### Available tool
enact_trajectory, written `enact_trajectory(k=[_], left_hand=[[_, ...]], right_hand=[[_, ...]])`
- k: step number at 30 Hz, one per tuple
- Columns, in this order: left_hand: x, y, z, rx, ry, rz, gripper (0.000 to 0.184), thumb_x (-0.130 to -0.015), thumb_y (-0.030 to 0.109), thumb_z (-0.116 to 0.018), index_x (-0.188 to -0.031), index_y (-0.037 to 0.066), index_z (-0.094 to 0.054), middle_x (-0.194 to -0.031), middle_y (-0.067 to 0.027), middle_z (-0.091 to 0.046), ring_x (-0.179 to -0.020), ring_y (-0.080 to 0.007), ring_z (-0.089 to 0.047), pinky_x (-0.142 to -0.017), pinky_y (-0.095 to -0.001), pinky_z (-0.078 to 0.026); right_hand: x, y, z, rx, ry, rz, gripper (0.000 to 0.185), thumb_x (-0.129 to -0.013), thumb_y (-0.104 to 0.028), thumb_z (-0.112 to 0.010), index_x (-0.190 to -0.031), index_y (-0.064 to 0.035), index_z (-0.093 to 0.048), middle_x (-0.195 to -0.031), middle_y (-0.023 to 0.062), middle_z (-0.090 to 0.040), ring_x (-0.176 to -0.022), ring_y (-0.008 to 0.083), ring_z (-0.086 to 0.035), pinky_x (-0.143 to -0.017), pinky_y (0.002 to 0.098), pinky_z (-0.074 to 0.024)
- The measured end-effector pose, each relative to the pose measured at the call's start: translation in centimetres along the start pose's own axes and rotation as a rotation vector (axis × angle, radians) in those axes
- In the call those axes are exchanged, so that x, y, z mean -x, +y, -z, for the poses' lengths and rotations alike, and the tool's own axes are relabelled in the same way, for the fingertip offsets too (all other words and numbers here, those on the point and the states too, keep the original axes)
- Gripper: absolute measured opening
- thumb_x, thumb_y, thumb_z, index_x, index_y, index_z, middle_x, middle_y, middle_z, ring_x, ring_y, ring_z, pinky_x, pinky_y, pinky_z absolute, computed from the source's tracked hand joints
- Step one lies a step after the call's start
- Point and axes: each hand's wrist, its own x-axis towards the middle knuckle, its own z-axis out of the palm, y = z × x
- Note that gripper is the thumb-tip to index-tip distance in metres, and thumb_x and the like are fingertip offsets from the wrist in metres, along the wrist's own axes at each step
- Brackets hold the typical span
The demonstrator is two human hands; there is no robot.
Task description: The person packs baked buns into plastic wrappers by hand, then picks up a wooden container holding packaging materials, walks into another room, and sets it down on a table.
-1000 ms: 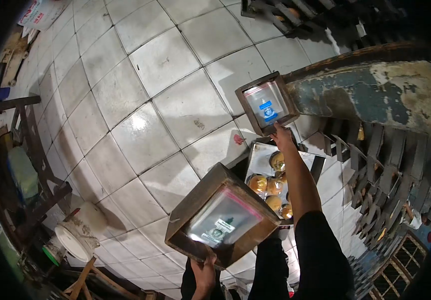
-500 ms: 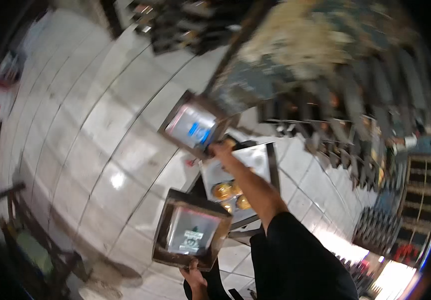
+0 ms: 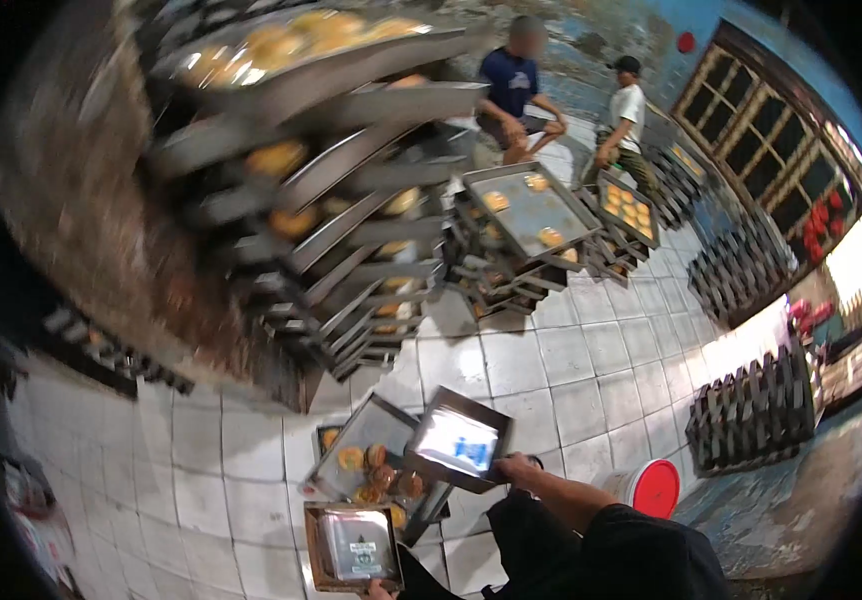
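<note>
My right hand [image 3: 517, 470] grips the corner of a dark, shallow square box [image 3: 423, 443], in which clear plastic packaging with a blue print [image 3: 469, 450] lies. Lower down, my left hand [image 3: 379, 590] holds the near edge of a brown square box [image 3: 317, 578]. Inside that one is shiny plastic packaging with a green and white label [image 3: 363, 556]. Both boxes are tilted towards me. Behind and partly under them, a metal tray [image 3: 379, 408] bears several round golden-brown buns [image 3: 377, 476] on the floor.
Tall stacks of metal trays with buns [image 3: 351, 190] rise at the upper left. Further stacks [image 3: 531, 225] stand by two people [image 3: 516, 95] at the back. A white bucket with a red lid [image 3: 656, 488] is at my right, near stacked trays [image 3: 751, 415].
My view has swung to the right, bringing the two people and the bucket into sight. Both boxes stay in my hands; the right one now appears right of the tray of buns.
</note>
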Motion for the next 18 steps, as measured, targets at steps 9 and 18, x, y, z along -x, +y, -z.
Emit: enact_trajectory(k=[9, 18], left_hand=[[16.6, 4.9, -25.5, -0.184, 0.063, 0.081, 0.029, -0.081, 0.009, -0.067, -0.107, -0.001, -0.060, -0.092, -0.0089, -0.065, -0.082, -0.0252, -0.065, -0.069, -0.0397, -0.057], [10.8, -4.0, -43.4, -0.401, -0.173, 0.391, 0.061, -0.076, 0.011, -0.067, -0.134, 0.007, -0.047, -0.116, -0.0097, -0.059, -0.096, -0.0290, -0.064, -0.071, -0.0411, -0.057]], right_hand=[[-26.2, 25.8, 24.9, -0.065, 0.248, 0.030, 0.036, -0.076, -0.018, -0.069, -0.102, 0.0049, -0.069, -0.100, 0.0233, -0.071, -0.091, 0.0337, -0.072, -0.073, 0.0419, -0.0581], [-26.3, 22.9, 45.5, -0.616, 0.477, -0.297, 0.042, -0.076, -0.012, -0.069, -0.113, 0.0075, -0.064, -0.111, 0.0226, -0.068, -0.099, 0.0341, -0.069, -0.078, 0.0452, -0.0579]])
